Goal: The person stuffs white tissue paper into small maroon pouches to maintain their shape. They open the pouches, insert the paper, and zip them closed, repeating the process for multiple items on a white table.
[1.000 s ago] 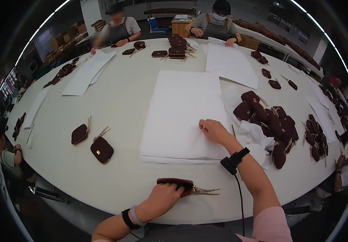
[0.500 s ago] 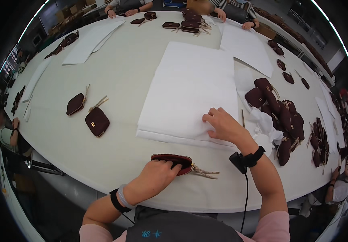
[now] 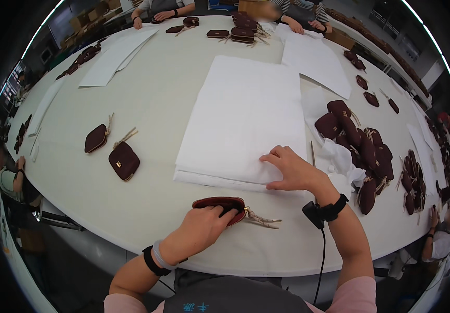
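A small dark red zip pouch (image 3: 235, 202) lies on the near part of the table with its mouth unzipped. My left hand (image 3: 204, 224) grips it, fingers tucked inside the opening. A braided beige cord (image 3: 261, 221) hangs from the zip on its right side. Past the pouch lies a stack of white paper sheets (image 3: 240, 120). Over the stack's near right corner, my right hand (image 3: 293, 169) is open, thumb and fingers apart, with nothing visible between them. Whether its fingertips touch the paper I cannot tell.
Two closed pouches (image 3: 124, 160) lie on the left. On the right are a heap of pouches (image 3: 360, 141), crumpled white paper (image 3: 337, 159) and a thin pointed tool (image 3: 312, 154). Co-workers sit around the round white table (image 3: 157, 104). A cable (image 3: 323, 261) hangs from my right wrist.
My right hand has spread its thumb and fingers wider and shifted slightly nearer to me. The pouch gapes a little more around my left fingers.
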{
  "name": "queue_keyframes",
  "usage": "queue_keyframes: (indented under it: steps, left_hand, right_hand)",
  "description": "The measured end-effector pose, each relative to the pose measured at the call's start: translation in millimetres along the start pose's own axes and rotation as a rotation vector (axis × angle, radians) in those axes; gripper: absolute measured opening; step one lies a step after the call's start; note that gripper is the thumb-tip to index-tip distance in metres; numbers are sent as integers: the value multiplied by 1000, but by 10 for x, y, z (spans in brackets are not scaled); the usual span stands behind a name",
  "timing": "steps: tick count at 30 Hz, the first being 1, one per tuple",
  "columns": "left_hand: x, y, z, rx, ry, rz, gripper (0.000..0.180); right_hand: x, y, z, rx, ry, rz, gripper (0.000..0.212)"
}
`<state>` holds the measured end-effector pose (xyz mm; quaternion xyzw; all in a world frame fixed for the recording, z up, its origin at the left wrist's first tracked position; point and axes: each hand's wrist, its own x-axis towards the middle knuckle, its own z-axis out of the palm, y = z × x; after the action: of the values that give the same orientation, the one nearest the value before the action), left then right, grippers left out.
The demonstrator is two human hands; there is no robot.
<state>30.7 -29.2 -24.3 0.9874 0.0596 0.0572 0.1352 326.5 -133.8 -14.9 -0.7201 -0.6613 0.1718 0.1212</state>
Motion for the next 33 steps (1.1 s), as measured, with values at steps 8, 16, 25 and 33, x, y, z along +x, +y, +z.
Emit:
queue_keyframes:
  steps: [8, 16, 25, 33]
  left_hand:
    - [13, -37, 28, 20, -3, 34, 27]
    - [-7, -44, -18, -25, -53, 60, 32]
    - [-14, -22, 10, -18, 0, 45, 32]
    - [-40, -116, 69, -62, -18, 62, 32]
  right_hand:
    - [62, 57, -50, 59, -24, 8, 40]
    - [137, 280, -172, 239, -56, 76, 16]
    - [389, 304, -202, -15, 84, 186, 16]
    - [528, 77, 319, -440, 573, -173, 38]
